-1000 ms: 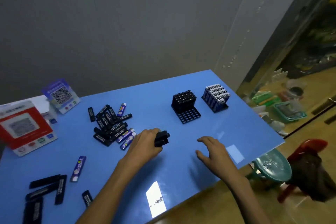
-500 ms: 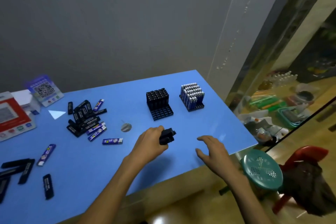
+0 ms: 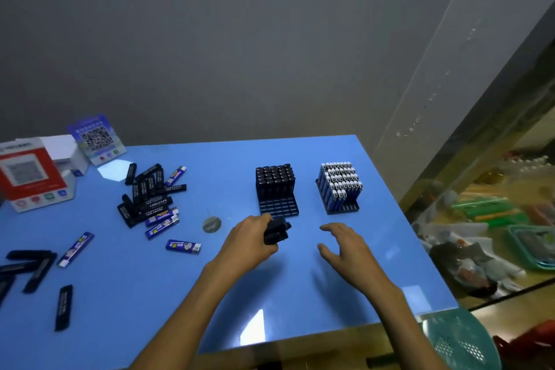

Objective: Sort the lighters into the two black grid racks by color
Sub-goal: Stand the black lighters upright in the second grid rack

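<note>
Just in front of the left black rack (image 3: pixel 277 207), the left hand (image 3: pixel 250 242) grips a small bundle of black lighters (image 3: pixel 277 231), while the right hand (image 3: pixel 345 246) hovers over the blue table (image 3: pixel 300 294) with fingers loosely spread, holding nothing. Beyond it, the right rack (image 3: pixel 342 208) holds white-capped blue lighters (image 3: pixel 339 183), and a loose pile of black and blue lighters (image 3: pixel 150 195) lies well to the left.

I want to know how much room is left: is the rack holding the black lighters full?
Not full. The black-lighter rack has lighters standing in its rear rows, while the front rows show empty grid cells.
</note>
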### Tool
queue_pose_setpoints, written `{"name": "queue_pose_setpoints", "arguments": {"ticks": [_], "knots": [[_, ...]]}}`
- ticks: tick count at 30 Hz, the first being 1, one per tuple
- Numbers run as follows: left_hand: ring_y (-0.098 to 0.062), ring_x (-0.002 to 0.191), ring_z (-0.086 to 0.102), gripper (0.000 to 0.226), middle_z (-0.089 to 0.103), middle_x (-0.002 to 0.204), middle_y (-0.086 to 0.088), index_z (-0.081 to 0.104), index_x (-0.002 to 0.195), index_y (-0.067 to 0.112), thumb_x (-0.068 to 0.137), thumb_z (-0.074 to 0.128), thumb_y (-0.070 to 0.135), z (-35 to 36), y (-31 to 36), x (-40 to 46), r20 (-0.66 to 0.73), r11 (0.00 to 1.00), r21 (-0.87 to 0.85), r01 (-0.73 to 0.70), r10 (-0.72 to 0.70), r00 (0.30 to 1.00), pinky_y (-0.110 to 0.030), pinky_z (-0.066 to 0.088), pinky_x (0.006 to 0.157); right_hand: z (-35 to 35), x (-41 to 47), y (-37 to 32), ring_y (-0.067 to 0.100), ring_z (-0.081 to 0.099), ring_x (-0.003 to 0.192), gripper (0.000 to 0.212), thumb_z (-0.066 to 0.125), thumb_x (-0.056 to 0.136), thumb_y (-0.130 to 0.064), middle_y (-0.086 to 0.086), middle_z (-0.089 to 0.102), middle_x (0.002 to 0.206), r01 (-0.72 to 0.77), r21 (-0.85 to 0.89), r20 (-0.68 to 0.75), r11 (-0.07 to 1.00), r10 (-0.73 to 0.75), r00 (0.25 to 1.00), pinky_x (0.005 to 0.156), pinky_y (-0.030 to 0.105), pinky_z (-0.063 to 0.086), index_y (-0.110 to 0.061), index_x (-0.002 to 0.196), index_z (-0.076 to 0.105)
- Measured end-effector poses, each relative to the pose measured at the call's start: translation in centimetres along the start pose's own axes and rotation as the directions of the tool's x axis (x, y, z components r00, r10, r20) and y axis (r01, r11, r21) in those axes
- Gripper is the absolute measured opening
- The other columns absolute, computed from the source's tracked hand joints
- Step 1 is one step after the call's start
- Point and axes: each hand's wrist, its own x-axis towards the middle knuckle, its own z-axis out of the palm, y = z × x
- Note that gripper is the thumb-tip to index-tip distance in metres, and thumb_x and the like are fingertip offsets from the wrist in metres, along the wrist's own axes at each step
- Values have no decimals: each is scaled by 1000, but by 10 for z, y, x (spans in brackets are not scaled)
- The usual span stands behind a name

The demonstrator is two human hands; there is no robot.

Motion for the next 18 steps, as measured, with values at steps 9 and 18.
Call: {"name": "queue_pose_setpoints", "arguments": {"ticks": [9,18], "knots": [[-19,80,55,20,58,89,1,54,96,18,77,62,20,-1,-18,63,-18,998,-22,51,-52,999,-26,37,60,1,85,-18,0,52,111,39,60,93,-35,-12,56,124,85,191,76,978,-101,992,96,18,41,-27,131,52],[-18,80,56,25,55,88,2,53,97,18,76,66,23,14,-28,88,18,992,-53,113,-112,994,-27,44,62,8,136,-19,-3,62,88,25,66,90,-18,-14,63,87,102,422,201,901,-202,959,79,7,44,-23,114,63]]}}
